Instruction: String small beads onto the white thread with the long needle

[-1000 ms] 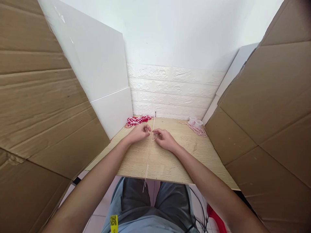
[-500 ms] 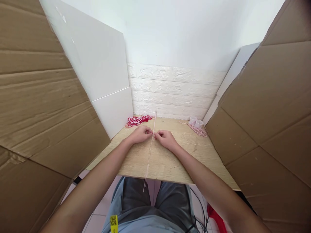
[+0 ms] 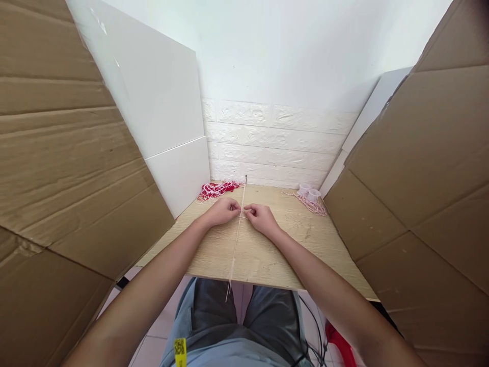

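A thin pale cord (image 3: pixel 236 244) runs from a small dark nail (image 3: pixel 246 177) at the wall down across the wooden table, its ends hanging past the front edge. On the cord's left side, my left hand (image 3: pixel 225 211) is closed, thumb and forefinger pinching thin cord right beside the long strand. Facing it from the right, my right hand (image 3: pixel 262 218) pinches thin cord too, its fingertips a small gap from the left ones. A fine strand seems to cross between them; the exact loop is too small to make out.
Red and pink-white cord (image 3: pixel 217 190) lies heaped at the back left. Two small translucent cups (image 3: pixel 308 192) stand at the back right by a loose pink cord (image 3: pixel 314 206). Cardboard panels (image 3: pixel 87 153) wall in both sides of the table (image 3: pixel 275 260).
My fingertips have drawn slightly apart at the cord, and the right thumb and forefinger have shifted a little. The long cord stays in place.
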Demonstrator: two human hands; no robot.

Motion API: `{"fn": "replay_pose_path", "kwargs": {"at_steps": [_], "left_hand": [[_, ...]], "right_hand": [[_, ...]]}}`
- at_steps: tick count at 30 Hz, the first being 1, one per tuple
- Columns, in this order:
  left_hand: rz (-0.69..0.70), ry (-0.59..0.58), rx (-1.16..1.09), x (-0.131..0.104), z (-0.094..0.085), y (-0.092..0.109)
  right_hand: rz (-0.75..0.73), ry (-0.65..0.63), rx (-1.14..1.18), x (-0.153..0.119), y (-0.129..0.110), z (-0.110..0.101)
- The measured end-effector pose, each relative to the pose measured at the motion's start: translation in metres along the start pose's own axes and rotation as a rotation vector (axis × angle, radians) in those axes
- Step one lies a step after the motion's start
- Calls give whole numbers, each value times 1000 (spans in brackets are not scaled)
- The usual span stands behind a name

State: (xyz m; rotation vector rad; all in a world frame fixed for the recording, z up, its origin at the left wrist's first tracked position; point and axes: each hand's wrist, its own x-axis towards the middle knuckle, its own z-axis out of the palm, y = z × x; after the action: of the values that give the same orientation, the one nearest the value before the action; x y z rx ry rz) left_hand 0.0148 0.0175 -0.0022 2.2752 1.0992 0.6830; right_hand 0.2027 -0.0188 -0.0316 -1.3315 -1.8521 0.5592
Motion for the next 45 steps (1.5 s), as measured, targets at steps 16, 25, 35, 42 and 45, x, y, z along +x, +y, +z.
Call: {"fn": "replay_pose_path", "kwargs": {"at_steps": [16, 25, 35, 42, 45], "left_hand": [[22, 48, 103, 2, 2, 2], [-39, 21, 195, -2, -5, -4], [-332, 450, 322, 1, -26, -9], [-375, 732, 128, 1, -35, -14], [-357, 833, 88, 2, -37, -17]], "right_hand": [[-43, 7, -67, 3, 2, 3], [-86, 20, -73, -5, -3, -13], [26, 257, -284, 2, 15, -51], [297, 614, 218, 11, 27, -82], [411, 659, 604, 12, 26, -90]]}}
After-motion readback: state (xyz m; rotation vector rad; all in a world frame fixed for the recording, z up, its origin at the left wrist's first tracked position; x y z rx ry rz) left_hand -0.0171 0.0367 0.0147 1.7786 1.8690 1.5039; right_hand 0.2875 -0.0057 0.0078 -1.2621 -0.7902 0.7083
